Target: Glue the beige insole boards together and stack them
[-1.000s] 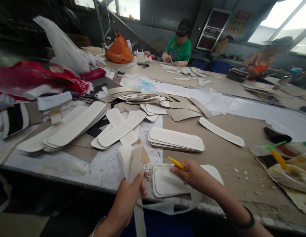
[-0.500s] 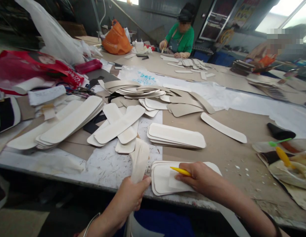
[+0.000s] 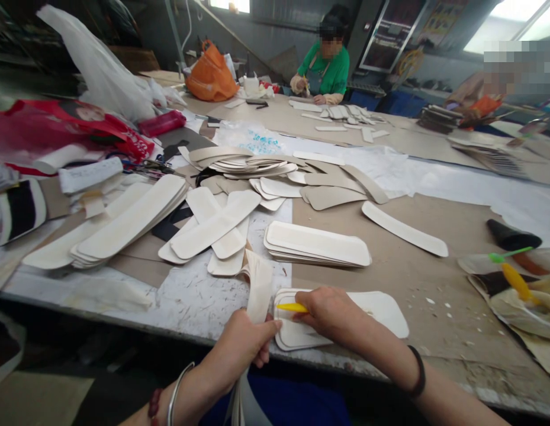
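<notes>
My left hand (image 3: 248, 337) is closed around a bundle of long white strips (image 3: 259, 290). Their upper ends fan out above my fist, and the rest hangs below the table edge. In my right hand (image 3: 330, 313) is a slim yellow pointed tool (image 3: 290, 307), its tip turned left toward the bundle; its exact kind is unclear. That hand is over a stack of white rounded-corner panels (image 3: 385, 313) at the table's front edge, its fingertips hidden from above. Just behind lies a second stack of white panels (image 3: 317, 242).
Crossed white panels (image 3: 215, 225) and a fanned pile (image 3: 128, 222) lie to the left. One curved panel (image 3: 403, 228) rests on the right, near a bag holding a yellow-handled item (image 3: 517, 283). Across the table sits a person in green (image 3: 341, 68); another person works at far right.
My right hand has moved left with the yellow tool, closer to my left hand. The white strip that trailed beneath my right hand is no longer seen there.
</notes>
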Demonstrator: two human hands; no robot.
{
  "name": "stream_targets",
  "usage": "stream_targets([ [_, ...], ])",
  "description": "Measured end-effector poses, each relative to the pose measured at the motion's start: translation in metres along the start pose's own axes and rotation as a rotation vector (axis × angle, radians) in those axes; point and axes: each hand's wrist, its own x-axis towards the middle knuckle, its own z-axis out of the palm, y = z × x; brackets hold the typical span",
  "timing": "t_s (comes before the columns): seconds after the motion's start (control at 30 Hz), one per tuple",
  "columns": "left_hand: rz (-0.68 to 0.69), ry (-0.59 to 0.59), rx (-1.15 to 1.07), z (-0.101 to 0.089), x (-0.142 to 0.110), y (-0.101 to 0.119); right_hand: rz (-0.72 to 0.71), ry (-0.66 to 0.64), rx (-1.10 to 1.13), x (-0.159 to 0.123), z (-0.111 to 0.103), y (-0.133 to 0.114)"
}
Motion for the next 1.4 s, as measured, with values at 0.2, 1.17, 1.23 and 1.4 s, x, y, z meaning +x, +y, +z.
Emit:
stream_targets([
  [0.2, -0.009, 0.004, 0.044, 0.006, 0.007, 0.0, -0.03, 0.043, 0.01, 0.0, 0.006, 0.002],
  [1.17, 0.008, 0.028, 0.221, 0.014, 0.013, -0.002, 0.544, 0.224, 0.392, -0.092, 0.045, 0.122],
  [1.23, 0.029, 0.025, 0.207, 0.014, 0.011, -0.001, 0.558, 0.202, 0.384, -0.091, 0.042, 0.123],
  [1.4, 0.025, 0.058, 0.199, 0.016, 0.007, 0.002, 0.511, 0.132, 0.382, -0.093, 0.034, 0.122],
])
